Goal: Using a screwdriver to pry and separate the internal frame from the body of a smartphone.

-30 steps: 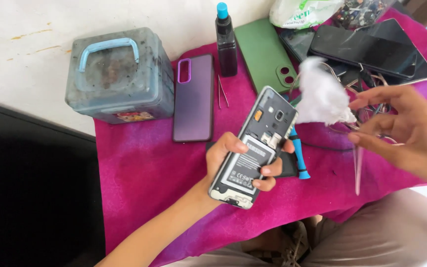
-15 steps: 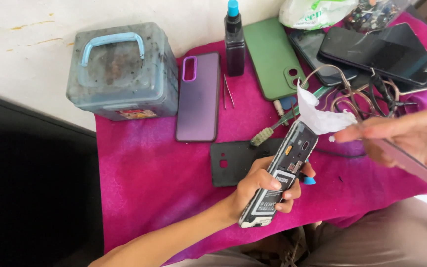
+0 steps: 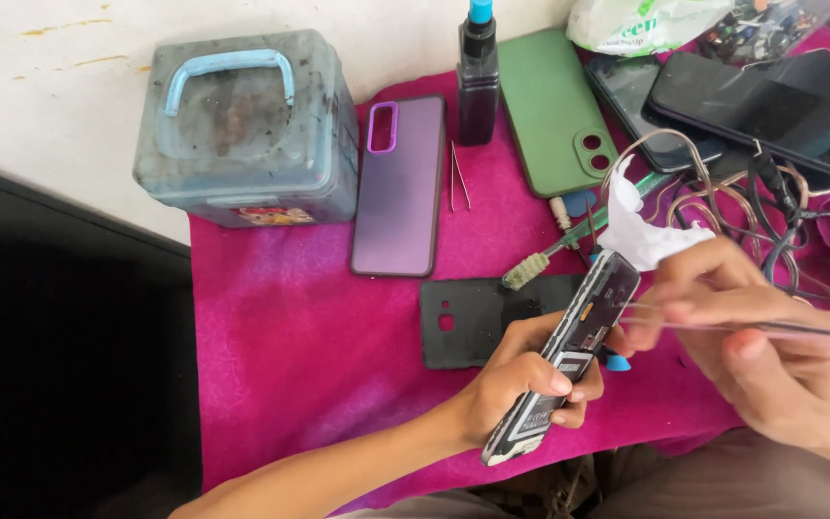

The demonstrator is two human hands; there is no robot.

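Your left hand [image 3: 521, 380] is closed around an opened phone [image 3: 564, 360], back cover off, tilted on edge so its insides face right. It hangs just above the pink cloth [image 3: 290, 336], near your lap. Your right hand [image 3: 761, 336] is pinched shut, holding a crumpled white tissue [image 3: 641, 231] against the phone's top end and a thin clear strip [image 3: 780, 329] that runs off to the right.

Just behind the phone lies a black back cover [image 3: 473, 322] with a small brush [image 3: 530, 269] beside it. Farther up the cloth sit a purple case [image 3: 401, 187], tweezers [image 3: 458, 178], a dark bottle [image 3: 477, 77] with a blue cap, and a green case [image 3: 554, 111]. To the right, 2 dark phones [image 3: 770, 106] rest by tangled cables [image 3: 770, 207]. A grey-blue box [image 3: 242, 130] with a handle stands at the cloth's left corner.
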